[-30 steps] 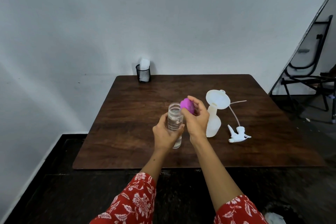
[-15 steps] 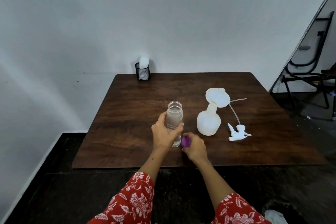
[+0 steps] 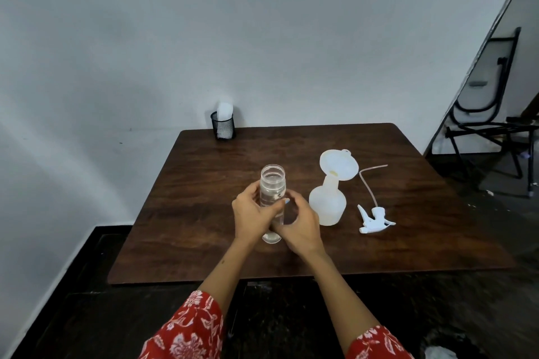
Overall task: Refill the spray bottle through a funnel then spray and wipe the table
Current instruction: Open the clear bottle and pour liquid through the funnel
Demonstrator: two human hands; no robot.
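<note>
Both hands close round the open water bottle [image 3: 272,201] standing on the table [image 3: 186,230], left hand [image 3: 253,214] gripping, right hand [image 3: 300,226] apparently curling on, so hasty pouring might overshoot the funnel [image 3: 338,165] perched atop the spray bottle [image 3: 328,207] beyond.

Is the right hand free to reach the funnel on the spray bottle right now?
Probably yes. The right hand sits just beside the spray bottle, with nothing between them, and the funnel on top is uncovered. Its fingers look busy at the clear bottle, though.
</note>
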